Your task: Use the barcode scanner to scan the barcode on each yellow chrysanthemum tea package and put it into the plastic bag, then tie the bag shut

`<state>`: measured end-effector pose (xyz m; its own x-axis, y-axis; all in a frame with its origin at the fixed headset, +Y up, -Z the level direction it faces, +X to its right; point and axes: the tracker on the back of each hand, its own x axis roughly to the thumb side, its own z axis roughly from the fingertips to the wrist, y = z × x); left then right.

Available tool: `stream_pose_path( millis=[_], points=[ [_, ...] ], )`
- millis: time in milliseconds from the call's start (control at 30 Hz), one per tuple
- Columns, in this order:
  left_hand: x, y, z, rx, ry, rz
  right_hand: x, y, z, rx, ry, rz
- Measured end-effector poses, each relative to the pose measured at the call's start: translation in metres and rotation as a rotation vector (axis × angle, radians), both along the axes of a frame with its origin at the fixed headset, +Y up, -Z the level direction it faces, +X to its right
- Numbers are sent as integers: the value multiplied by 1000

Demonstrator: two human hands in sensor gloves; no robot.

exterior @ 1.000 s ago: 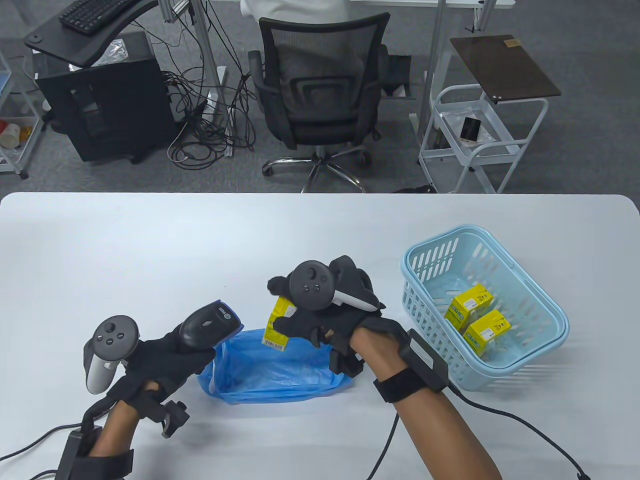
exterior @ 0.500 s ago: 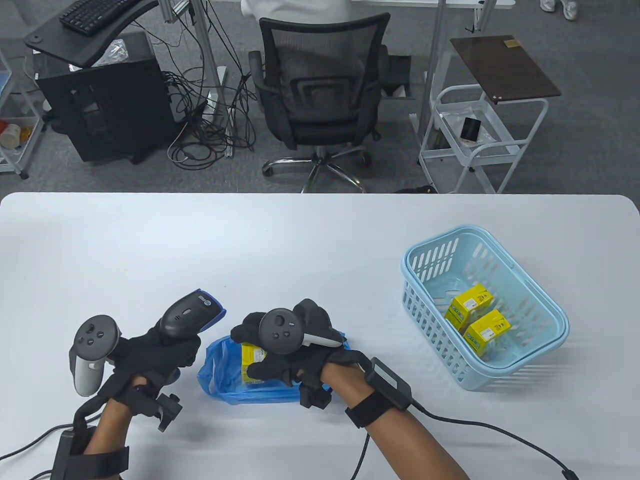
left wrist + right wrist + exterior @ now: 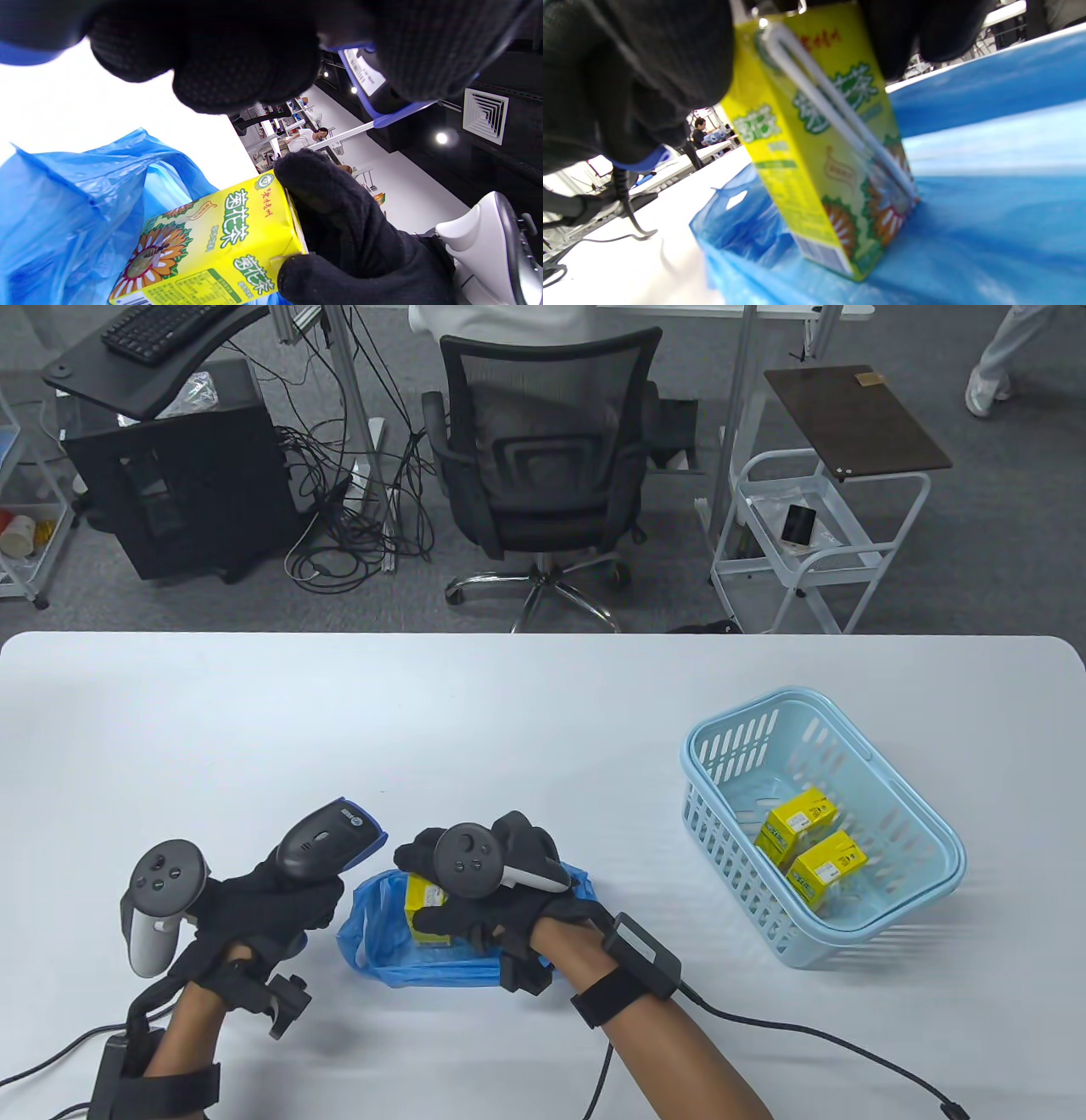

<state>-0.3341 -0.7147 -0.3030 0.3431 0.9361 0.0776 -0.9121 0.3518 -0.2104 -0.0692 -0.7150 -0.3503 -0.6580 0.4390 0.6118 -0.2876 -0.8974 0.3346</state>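
Note:
My right hand [image 3: 424, 891] grips a yellow chrysanthemum tea package [image 3: 422, 909] from above and holds it inside the open mouth of the blue plastic bag [image 3: 373, 937]. In the right wrist view the package [image 3: 818, 148] stands tilted, its lower end touching the bag [image 3: 967, 190]. My left hand [image 3: 293, 899] grips the grey barcode scanner [image 3: 327, 840] just left of the bag, its head pointing up and right. The left wrist view shows the package [image 3: 212, 245], the bag [image 3: 63, 203] and the scanner's blue-edged head [image 3: 373, 76]. Two more yellow packages [image 3: 793, 819] [image 3: 825, 865] lie in the light blue basket [image 3: 942, 848].
The basket sits at the table's right side. Cables run from both wrists across the table's front edge [image 3: 806, 1027]. Beyond the far edge stand an office chair [image 3: 543, 458] and a white cart [image 3: 806, 534]. A person's leg [image 3: 1010, 356] shows at the top right.
My right hand carried the package from in front of the scanner down and left into the bag. My left hand drew the scanner back to the left.

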Motion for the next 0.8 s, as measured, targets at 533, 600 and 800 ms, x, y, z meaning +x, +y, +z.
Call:
stream_pose_path(
  millis=[533, 600, 800],
  points=[
    [1, 0, 0, -6, -8, 11, 11, 12, -1, 3, -39, -33],
    [0, 0, -1, -6, -7, 17, 22, 30, -3, 7, -87, -55],
    [0, 0, -1, -5, -11, 19, 75, 114, -15, 136, -302, -130]
  ],
)
